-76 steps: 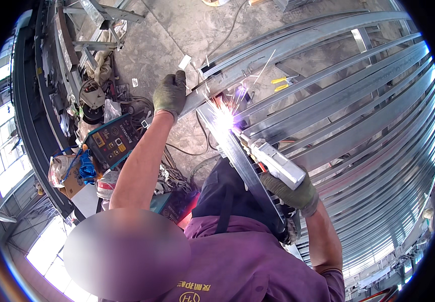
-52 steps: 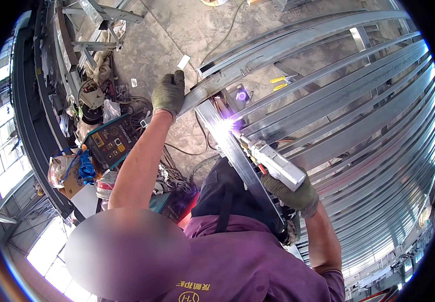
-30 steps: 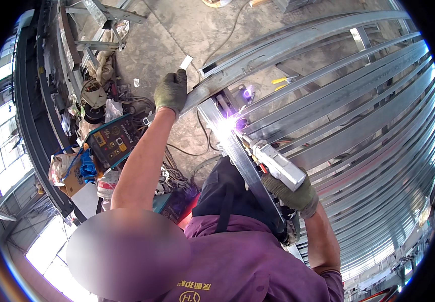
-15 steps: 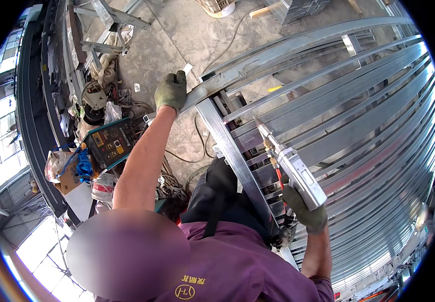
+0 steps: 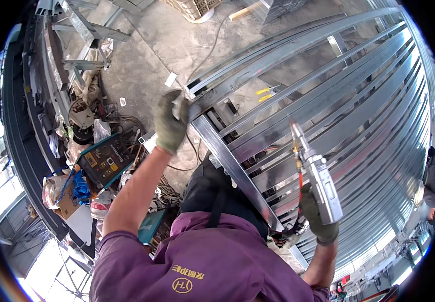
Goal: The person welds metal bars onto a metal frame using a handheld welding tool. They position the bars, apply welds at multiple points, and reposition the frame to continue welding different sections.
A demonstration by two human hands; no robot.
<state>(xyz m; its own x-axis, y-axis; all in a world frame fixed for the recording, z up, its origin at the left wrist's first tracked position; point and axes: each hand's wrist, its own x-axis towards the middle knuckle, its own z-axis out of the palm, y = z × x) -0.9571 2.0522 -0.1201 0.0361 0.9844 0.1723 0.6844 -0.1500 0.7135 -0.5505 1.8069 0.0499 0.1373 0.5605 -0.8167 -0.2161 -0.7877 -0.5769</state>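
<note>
My left hand [image 5: 171, 123], in a green work glove, is at the left end of a galvanized metal tube [image 5: 258, 75], the outermost bar of a frame. Its fingers are bent, with a gap between them and the thumb; whether it touches the tube is hard to tell. My right hand [image 5: 318, 219], gloved too, grips a silver welding gun [image 5: 320, 183] with a narrow nozzle, above the parallel slats [image 5: 308, 108]. The nozzle points away from me, apart from the slats as far as I can see. A wide end bar [image 5: 235, 171] crosses the slat ends in front of me.
Yellow-handled pliers [image 5: 265, 94] lie beyond the first bars. On the left stand a welding machine [image 5: 105, 160], coiled cables [image 5: 164, 189] and a metal stand [image 5: 79, 30]. A woven basket [image 5: 190, 7] is at the far side. Another person's arm [image 5: 433, 181] shows at the right edge.
My left hand has gone from wrapped round the tube's end to loosened beside it. The tube now sticks out less past the end bar. The welding gun stays in my right hand, slightly further right.
</note>
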